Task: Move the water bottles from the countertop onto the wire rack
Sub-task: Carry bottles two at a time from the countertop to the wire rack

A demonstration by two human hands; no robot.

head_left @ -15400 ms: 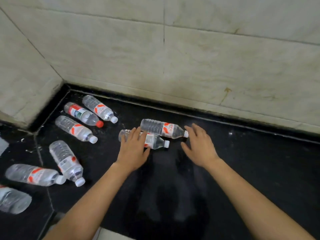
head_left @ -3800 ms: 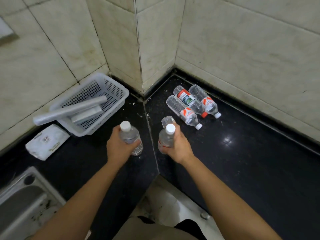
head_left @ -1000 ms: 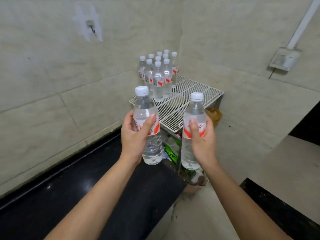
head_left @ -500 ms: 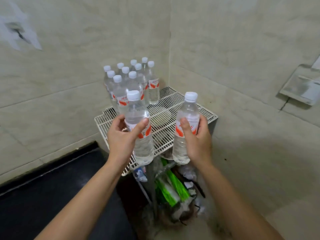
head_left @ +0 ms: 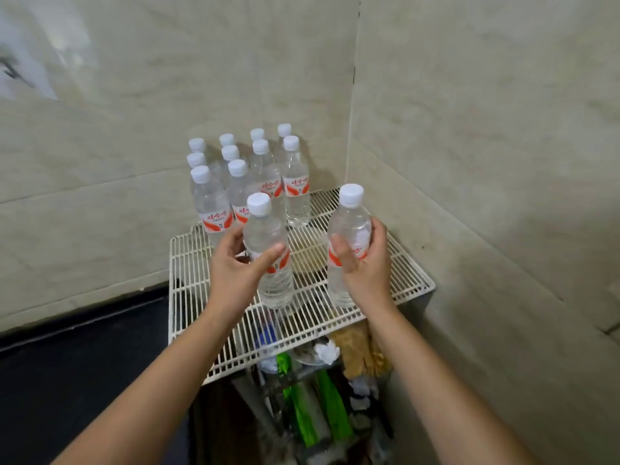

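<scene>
Placing step: the left hand wraps one bottle and the right hand another, both upright over the rack, just before the standing cluster. Next, I judge, lowering them flat onto the wires beside it.

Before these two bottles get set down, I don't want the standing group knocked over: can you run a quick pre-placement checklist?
1. Left hand grips left bottle firmly: ok.
2. Right hand grips right bottle: ok.
3. Both bottles upright, caps on: ok.
4. Bare wire rack in front of the standing bottles: ok.
5. Bottle bases touching the rack: cannot tell.
6. Rack steady on its support: cannot tell.
</scene>
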